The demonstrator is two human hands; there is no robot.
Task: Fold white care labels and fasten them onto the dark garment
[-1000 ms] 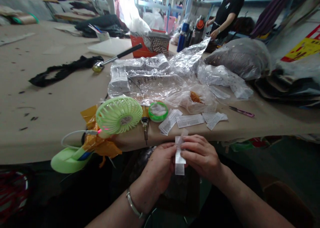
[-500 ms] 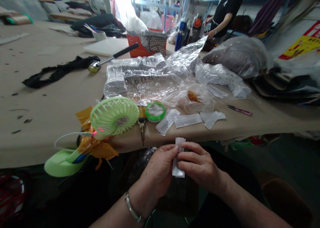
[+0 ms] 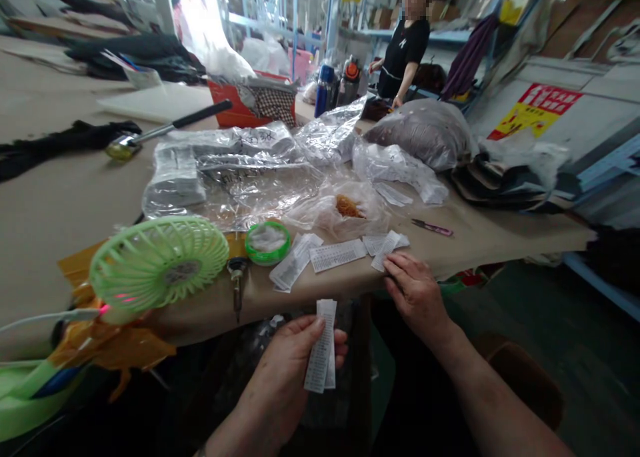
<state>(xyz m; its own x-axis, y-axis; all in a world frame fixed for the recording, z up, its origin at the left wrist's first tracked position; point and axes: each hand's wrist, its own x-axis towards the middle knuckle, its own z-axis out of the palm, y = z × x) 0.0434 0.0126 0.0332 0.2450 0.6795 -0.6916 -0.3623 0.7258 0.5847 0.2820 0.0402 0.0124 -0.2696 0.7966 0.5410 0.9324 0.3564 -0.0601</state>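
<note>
In the head view my left hand (image 3: 285, 353) pinches a small stack of narrow white printed labels (image 3: 320, 357) between thumb and fingers, below the table edge. The labels hang a little fanned out. My right hand (image 3: 415, 293) reaches to the table edge, fingers stretched out, their tips at the lower end of a tilted printed label (image 3: 385, 250). Whether its thumb grips that label is hidden. More labels lie to the left: a flat one (image 3: 339, 255) and an overlapping bunch (image 3: 295, 263). A green-rimmed round tub (image 3: 267, 242) with white filling stands beside them.
A green fan (image 3: 160, 263) and a screwdriver-like tool (image 3: 237, 287) sit at the front left. Behind the labels lie a clear plastic bag (image 3: 250, 183), a bag with an orange-brown bundle (image 3: 349, 207) and thread snips (image 3: 431, 227). A person (image 3: 403, 50) stands at the back.
My right hand has left the labels in my left hand and moved right and up to the labels on the table. The left hand keeps its stack. The view has turned right.
</note>
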